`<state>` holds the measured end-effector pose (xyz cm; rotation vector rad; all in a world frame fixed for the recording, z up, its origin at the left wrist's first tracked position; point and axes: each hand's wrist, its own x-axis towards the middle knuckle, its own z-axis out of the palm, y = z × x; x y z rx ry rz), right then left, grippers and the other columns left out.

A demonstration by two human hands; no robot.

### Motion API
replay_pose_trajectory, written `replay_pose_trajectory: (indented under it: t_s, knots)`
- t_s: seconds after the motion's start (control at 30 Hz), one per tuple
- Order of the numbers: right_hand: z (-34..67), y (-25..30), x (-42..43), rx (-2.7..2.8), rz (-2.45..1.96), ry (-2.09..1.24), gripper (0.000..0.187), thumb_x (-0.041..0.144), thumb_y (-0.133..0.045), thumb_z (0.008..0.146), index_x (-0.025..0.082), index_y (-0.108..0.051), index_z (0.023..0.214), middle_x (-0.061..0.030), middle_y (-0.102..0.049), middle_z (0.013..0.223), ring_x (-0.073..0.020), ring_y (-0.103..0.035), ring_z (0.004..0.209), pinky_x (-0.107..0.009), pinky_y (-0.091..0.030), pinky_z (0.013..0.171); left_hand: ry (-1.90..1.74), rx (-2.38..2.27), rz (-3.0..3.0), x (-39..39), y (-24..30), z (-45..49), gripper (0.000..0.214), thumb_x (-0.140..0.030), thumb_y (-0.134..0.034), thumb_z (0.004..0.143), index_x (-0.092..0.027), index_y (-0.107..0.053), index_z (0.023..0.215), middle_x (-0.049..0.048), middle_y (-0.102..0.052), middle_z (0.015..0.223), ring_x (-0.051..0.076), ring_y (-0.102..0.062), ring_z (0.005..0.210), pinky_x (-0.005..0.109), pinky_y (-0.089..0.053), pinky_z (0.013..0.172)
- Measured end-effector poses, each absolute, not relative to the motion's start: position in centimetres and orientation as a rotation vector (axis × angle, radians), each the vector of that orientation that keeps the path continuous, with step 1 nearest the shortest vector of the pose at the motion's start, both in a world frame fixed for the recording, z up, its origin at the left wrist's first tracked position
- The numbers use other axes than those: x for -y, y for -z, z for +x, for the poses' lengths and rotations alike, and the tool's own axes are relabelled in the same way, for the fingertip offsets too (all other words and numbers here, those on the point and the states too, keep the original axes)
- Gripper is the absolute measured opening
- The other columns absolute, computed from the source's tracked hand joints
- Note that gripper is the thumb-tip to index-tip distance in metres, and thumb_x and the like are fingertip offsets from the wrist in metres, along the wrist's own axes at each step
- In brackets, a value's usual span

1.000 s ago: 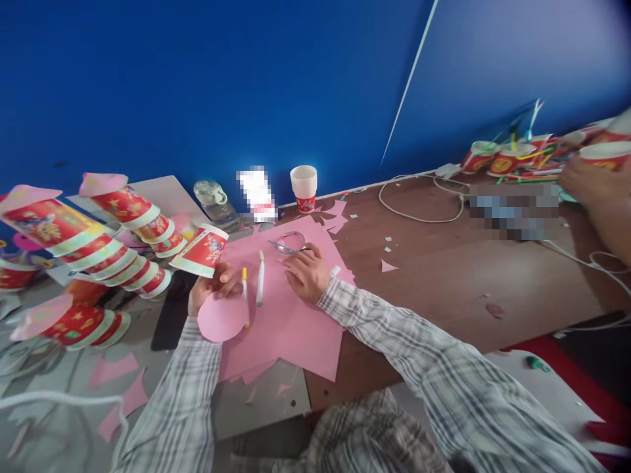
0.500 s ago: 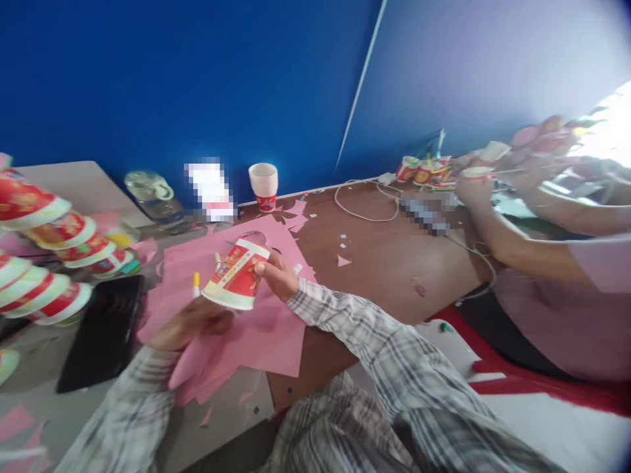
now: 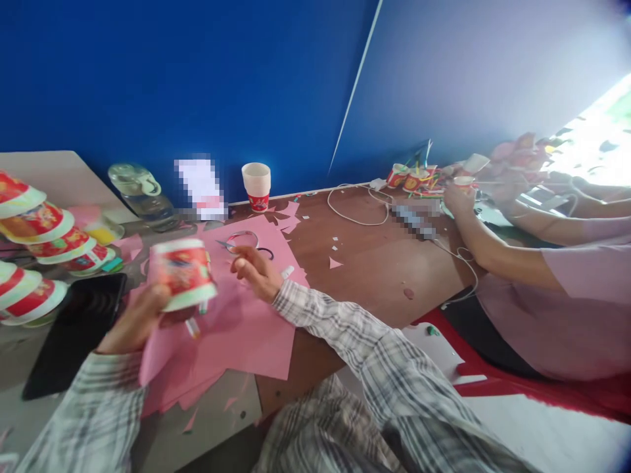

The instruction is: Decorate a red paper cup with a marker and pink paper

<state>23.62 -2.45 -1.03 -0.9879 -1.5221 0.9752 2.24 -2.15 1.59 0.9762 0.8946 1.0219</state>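
My left hand (image 3: 140, 312) grips a red and white paper cup (image 3: 185, 272), blurred by motion, over the pink paper sheets (image 3: 256, 328). Apart from the cup, my right hand (image 3: 256, 272) hovers over the paper with loosely bent fingers and nothing visible in them. Just behind it lie scissors (image 3: 225, 245), their blades pointing left and a dark handle loop partly hidden by the hand. A clear ring, like a tape roll (image 3: 245, 236), rests beside them. Slim pen-like sticks (image 3: 192, 326) show below the cup; their kind is unclear.
Stacked paper cups (image 3: 54, 230) and a dark phone or tablet (image 3: 73, 335) are at left. A water bottle (image 3: 142, 194) and upright cups (image 3: 257, 187) line the blue wall. Right: a cable (image 3: 357, 220), a power strip (image 3: 414, 220) and a co-worker's arm (image 3: 497, 243) holding a cup.
My left hand has taken the cup and moved it left, turning it more upright. My right hand has let go of it and shifted slightly left, near the scissors.
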Motion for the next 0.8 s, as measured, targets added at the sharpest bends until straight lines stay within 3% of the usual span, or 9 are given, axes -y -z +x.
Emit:
replay_pose_trajectory:
  t_s: [0.1,0.2,0.37,0.6,0.8]
  knots:
    - [23.7,1.1,1.9,1.511,-1.048,-0.927,0.029,0.031,-0.042,0.089,0.015,-0.050,0.112,-0.0026,-0.059,0.081,-0.0103,-0.054,0.067,-0.023,-0.046,0.064,-1.200,-0.592,0.718,1.2,-2.6,-0.8,0.058,-0.063,-0.047,0.060,-0.016,-0.057,0.092,-0.0011,-0.046,0.047,0.010,-0.027,0.030,0.031,-0.035,0.034]
    - [23.1,0.9,2.0,1.662,-1.105,-0.786,0.022,0.025,-0.051,0.084,0.015,-0.056,0.104,-0.0025,-0.060,0.082,-0.0108,-0.054,0.070,-0.023,-0.045,0.067,-1.232,-0.518,0.623,0.8,-3.3,-2.1,0.070,-0.066,-0.036,0.063,-0.010,-0.054,0.102,-0.0020,-0.045,0.045,0.009,-0.021,0.032,0.031,-0.033,0.037]
    - [20.2,1.2,1.8,2.031,-1.157,-0.490,0.025,0.014,-0.050,0.083,0.018,-0.059,0.106,-0.0046,-0.060,0.090,-0.0134,-0.055,0.077,-0.027,-0.044,0.077,-1.212,-0.502,0.596,0.6,-2.9,-1.4,0.062,-0.060,-0.031,0.071,-0.013,-0.054,0.104,0.0061,-0.060,0.064,0.006,-0.018,0.032,0.030,-0.029,0.037]
    - [17.3,2.7,0.4,2.583,-1.239,-0.088,0.026,0.016,-0.050,0.082,0.025,-0.060,0.104,-0.0095,-0.054,0.102,-0.0251,-0.056,0.092,-0.038,-0.041,0.076,-1.053,-0.436,0.662,-0.8,-1.2,-2.3,0.073,-0.066,-0.027,0.067,-0.008,-0.054,0.101,0.0006,-0.049,0.045,0.008,-0.021,0.028,0.030,-0.025,0.035]
    - [17.9,2.8,0.1,2.693,-1.129,-0.032,0.020,0.021,-0.048,0.085,0.022,-0.058,0.103,-0.0092,-0.054,0.103,-0.0212,-0.056,0.089,-0.036,-0.042,0.078,-1.048,-0.373,0.655,-0.5,-0.3,-2.2,0.067,-0.062,-0.028,0.071,-0.004,-0.058,0.087,-0.0016,-0.041,0.038,0.008,-0.021,0.030,0.029,-0.028,0.038]
